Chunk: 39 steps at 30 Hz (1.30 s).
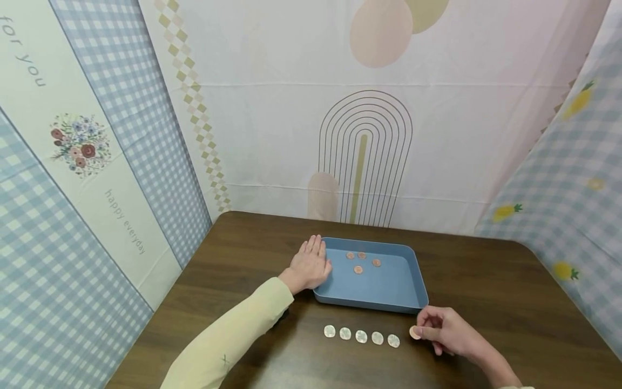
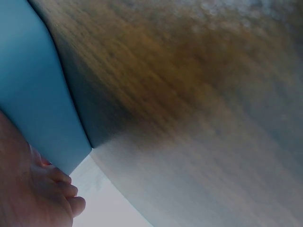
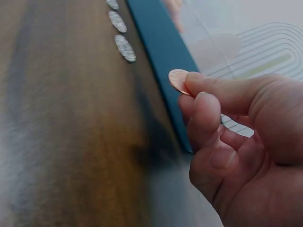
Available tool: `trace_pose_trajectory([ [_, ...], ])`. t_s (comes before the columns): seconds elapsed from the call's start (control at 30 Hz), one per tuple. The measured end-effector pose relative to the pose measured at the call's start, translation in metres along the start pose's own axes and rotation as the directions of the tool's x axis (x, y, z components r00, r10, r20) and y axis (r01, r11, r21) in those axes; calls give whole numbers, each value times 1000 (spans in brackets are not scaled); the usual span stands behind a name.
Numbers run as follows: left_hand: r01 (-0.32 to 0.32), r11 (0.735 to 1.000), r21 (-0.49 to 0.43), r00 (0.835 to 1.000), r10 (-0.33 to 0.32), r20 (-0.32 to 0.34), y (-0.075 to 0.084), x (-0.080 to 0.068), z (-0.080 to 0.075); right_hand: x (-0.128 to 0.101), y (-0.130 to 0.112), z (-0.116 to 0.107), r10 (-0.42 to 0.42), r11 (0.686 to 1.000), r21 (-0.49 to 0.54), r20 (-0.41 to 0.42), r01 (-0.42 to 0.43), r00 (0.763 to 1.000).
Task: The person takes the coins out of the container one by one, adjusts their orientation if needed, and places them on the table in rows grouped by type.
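Observation:
My right hand (image 1: 449, 330) pinches a copper-coloured coin (image 1: 415, 332) between thumb and fingertips, near the front right corner of a blue tray (image 1: 369, 307). In the right wrist view the same coin (image 3: 179, 81) shows upright above the table. My left hand (image 1: 311, 265) lies with straight fingers along the tray's left wall. The left wrist view shows that hand (image 2: 40, 189) against the outside of the blue wall (image 2: 42, 94). Several copper coins (image 1: 358, 269) lie inside the tray, toward its back left. A row of several silver coins (image 1: 361, 336) sits in front of it.
The dark wooden table (image 1: 243, 248) has rounded back corners. A patterned white cloth (image 1: 262, 135) hangs behind it, with blue checked cloths (image 1: 141, 108) at the left and right sides.

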State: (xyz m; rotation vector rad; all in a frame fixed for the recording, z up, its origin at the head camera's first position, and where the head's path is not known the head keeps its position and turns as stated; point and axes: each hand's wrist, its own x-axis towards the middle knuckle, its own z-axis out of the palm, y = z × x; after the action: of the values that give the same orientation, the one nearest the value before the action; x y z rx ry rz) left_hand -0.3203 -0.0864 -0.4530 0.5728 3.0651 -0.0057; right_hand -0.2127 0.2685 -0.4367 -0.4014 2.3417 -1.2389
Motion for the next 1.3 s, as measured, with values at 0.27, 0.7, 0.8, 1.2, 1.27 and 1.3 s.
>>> trace_pose_trajectory([
  [0.27,1,1000,-3,1000,-1,6,0,-1,0,1,3,11,-27,999,-25,36,28,999],
  [0.7,12,1000,-6,1000,-11,10,2,4,-2,5,2,11,-84,987,-133,10,85,996],
  [0.8,13,1000,-9,1000,-13,12,2,5,-3,6,2,11,-99,983,-153,6,99,995],
  [1.2,39,999,-6,999,-39,3,5,15,-3,18,4,-1,-104,967,-232,19,105,994],
  [1.27,45,999,-11,999,-45,2,6,18,-2,19,4,-4,-104,967,-232,23,106,994],
  [1.3,49,999,-14,999,-49,2,6,19,-2,20,4,-5,-105,967,-232,25,108,994],
])
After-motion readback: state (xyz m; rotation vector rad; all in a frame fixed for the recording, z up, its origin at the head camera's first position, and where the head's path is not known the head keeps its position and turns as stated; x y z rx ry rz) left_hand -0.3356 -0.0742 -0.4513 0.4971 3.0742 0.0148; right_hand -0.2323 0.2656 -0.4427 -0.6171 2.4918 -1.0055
